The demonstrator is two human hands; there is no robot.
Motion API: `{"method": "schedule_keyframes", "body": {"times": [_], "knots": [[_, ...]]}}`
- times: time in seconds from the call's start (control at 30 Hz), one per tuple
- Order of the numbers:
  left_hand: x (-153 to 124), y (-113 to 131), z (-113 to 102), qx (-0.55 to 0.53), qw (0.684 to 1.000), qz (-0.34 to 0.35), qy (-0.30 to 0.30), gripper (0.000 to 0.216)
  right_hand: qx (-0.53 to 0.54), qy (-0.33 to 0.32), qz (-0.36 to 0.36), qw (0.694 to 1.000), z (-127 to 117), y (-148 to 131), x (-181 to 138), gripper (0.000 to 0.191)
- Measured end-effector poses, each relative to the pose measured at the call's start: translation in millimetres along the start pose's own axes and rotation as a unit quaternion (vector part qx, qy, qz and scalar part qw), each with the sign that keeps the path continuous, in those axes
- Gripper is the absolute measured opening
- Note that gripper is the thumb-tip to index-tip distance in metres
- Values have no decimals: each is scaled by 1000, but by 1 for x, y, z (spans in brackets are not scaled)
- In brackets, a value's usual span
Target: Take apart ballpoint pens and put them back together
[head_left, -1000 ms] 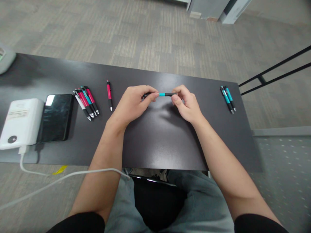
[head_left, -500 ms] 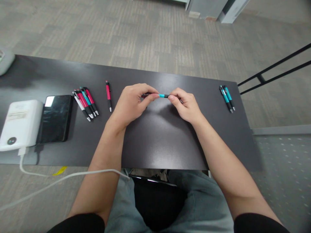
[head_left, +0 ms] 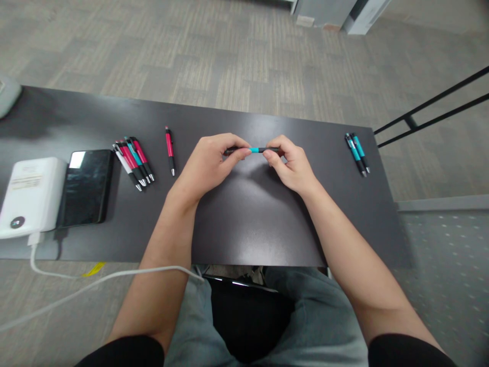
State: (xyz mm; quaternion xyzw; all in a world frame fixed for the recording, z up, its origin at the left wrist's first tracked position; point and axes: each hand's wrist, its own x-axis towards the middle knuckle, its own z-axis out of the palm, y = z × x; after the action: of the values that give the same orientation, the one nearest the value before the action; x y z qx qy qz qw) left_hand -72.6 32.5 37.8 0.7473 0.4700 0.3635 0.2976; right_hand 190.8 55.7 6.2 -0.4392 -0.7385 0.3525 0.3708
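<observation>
The pen (head_left: 254, 150) is pinched above the desk (head_left: 244, 219) by the left hand (head_left: 210, 163) and the right hand (head_left: 293, 165). The right pinch has been shifted inward; firmer control is apparently given.

Of the held pen (head_left: 254, 150) we see only part: L hand (head_left: 216, 160) covers some barrel, R hand (head_left: 290, 163) hides the other end, so we can't ID pt. vs. clicker. Far L of the held pen, a pale obj. (head_left: 8, 96) is cut by frame edge; we can't say what it is. Also L of it, pwr bank (head_left: 32, 196) print's too small for us, & the wht. cable (head_left: 114, 275) runs off-frame. R of it, blk rails (head_left: 410, 122) get cut off. Below it, bottom edge crops both sleeves (head_left: 126, 351).
</observation>
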Motion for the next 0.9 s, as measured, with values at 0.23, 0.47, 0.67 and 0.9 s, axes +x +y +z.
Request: {"method": "schedule_keyframes", "body": {"times": [0.23,0.47,0.67,0.9], "knots": [[-2,0,-5,17,1000,-4,9,32,2,-13,7,1000,4,0,-2,64],[-8,-2,-29,40,993,-37,101,24,-54,-88,-45,994,17,-1,-10,58],[-12,-11,-37,40,995,-40,81,26,-202,-186,-122,954,24,-20,-16,43],[-9,-28,-31,35,994,-49,95,31,-164,-138,-104,971,25,-6,-11,37]]}}
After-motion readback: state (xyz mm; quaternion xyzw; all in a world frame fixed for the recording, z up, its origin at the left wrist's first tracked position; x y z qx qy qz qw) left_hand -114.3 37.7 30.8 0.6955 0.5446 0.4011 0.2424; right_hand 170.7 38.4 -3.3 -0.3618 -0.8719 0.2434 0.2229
